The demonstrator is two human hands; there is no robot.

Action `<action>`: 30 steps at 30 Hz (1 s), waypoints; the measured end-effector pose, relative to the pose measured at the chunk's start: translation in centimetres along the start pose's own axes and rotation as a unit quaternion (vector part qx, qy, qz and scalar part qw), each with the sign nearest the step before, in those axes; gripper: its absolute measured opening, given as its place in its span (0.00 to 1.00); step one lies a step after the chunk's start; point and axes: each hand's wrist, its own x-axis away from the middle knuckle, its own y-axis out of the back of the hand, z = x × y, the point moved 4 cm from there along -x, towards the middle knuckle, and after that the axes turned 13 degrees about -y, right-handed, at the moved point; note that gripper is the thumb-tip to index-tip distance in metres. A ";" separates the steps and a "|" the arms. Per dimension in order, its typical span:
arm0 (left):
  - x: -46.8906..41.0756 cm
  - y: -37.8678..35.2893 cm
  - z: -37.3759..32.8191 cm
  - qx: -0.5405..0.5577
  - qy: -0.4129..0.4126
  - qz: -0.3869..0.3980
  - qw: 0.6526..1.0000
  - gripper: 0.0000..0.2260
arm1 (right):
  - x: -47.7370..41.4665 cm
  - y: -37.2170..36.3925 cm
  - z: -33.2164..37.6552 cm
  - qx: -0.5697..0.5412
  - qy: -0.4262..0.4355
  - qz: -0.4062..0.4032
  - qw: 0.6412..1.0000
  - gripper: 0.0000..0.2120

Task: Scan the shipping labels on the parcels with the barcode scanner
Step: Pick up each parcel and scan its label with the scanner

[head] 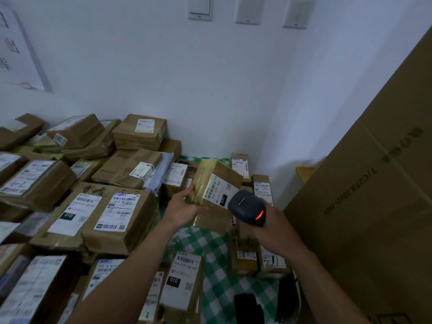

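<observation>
My left hand [184, 206] holds a small brown parcel [210, 176] up off the table, tilted, gripping its lower left edge. Its white shipping label [218, 189] with barcode and "031" faces me. My right hand [268, 220] grips a dark barcode scanner [246, 205] just right of the label, its head close to the label's right edge. A red light glows on the scanner's back.
Many labelled cardboard parcels [100, 213] are piled across the left and middle of a table with a green checked cloth [217, 260]. More small parcels [261, 188] stand by the wall corner. A tall cardboard box [374, 206] fills the right side.
</observation>
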 end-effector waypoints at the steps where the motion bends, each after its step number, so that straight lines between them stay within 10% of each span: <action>1: -0.2 0.1 0.2 -0.006 0.004 0.001 1.000 0.43 | -0.1 -0.2 0.2 0.019 0.006 0.007 1.000 0.25; 30: -2.2 0.6 2.6 -0.018 0.047 0.039 0.998 0.42 | -1.3 -1.1 0.2 0.123 0.014 0.034 0.992 0.19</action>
